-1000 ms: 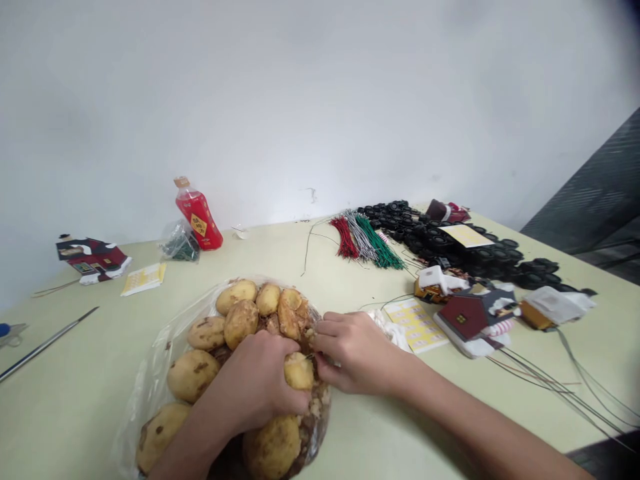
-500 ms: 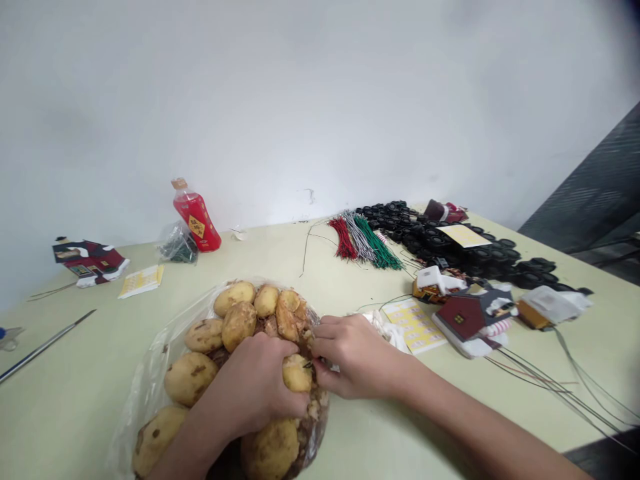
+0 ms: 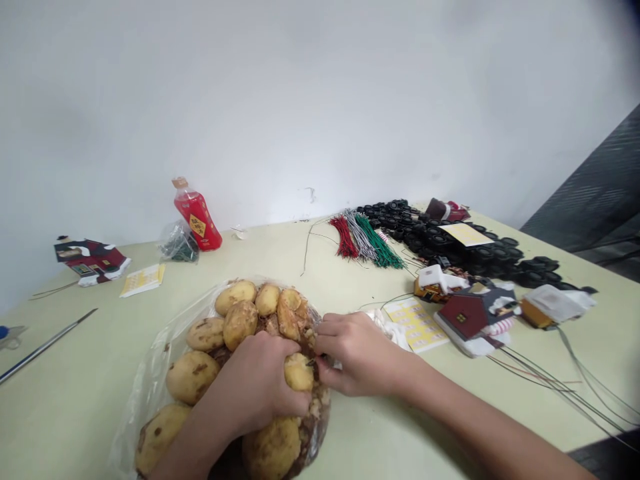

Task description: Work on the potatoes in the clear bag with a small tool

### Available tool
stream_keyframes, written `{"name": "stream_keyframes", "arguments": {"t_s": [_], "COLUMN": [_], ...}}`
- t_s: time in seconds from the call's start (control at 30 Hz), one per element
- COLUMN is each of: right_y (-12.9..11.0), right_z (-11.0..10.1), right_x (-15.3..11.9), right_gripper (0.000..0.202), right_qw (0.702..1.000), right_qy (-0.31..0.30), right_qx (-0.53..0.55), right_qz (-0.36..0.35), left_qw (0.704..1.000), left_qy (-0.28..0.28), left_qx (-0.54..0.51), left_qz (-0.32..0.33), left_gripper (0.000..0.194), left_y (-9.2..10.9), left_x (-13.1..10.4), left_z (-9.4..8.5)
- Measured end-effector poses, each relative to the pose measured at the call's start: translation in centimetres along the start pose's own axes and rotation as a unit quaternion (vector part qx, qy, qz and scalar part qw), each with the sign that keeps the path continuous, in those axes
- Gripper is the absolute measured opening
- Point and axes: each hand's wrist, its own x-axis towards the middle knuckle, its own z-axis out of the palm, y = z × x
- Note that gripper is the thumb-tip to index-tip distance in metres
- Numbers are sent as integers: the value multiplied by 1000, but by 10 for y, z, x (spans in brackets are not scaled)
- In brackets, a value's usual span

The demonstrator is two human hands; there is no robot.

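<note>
Several potatoes [image 3: 193, 377] lie with brown peelings [image 3: 320, 407] in a clear plastic bag [image 3: 145, 373] on the table. My left hand [image 3: 267, 373] is closed around a partly peeled potato [image 3: 299, 372], over the bag's middle. Close beside that potato's right side is my right hand [image 3: 350, 353], its fingers curled and pinched together; what they hold is hidden. A potato with bare, rough flesh [image 3: 293, 313] rests at the bag's far side. Crumpled white tissue [image 3: 387, 327] lies just behind my right wrist.
A red drink bottle [image 3: 199, 217] and a small plastic bag [image 3: 179, 247] stand at the back left. A screwdriver-like rod [image 3: 47, 347] lies left. Right are model houses [image 3: 467, 317] with trailing wires, red, grey and green wire bundles [image 3: 367, 237], and black round parts [image 3: 425, 237].
The view has shifted very slightly. Both hands keep nearly the same pose at the potato, with no clear movement of the things around them.
</note>
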Motion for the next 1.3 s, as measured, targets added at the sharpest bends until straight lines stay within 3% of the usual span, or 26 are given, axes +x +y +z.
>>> {"name": "stream_keyframes", "arguments": {"t_s": [0.47,0.6,1.3], "right_y": [2,2,3], "right_z": [0,1,6], "right_x": [2,2,0], "right_gripper": [6,7,8], "right_qw": [998,999,998], "right_qy": [-38,-26,-6], "right_qx": [42,26,64], "right_qz": [8,33,9], "left_qw": [1000,1000,1000], "left_qy": [3,8,8], "left_qx": [-8,-4,-10], "left_qz": [14,18,16], "left_gripper": [15,14,11], "left_y": [1,3,2], "left_x": [-2,-5,-5], "left_z": [-2,-3,-3]}}
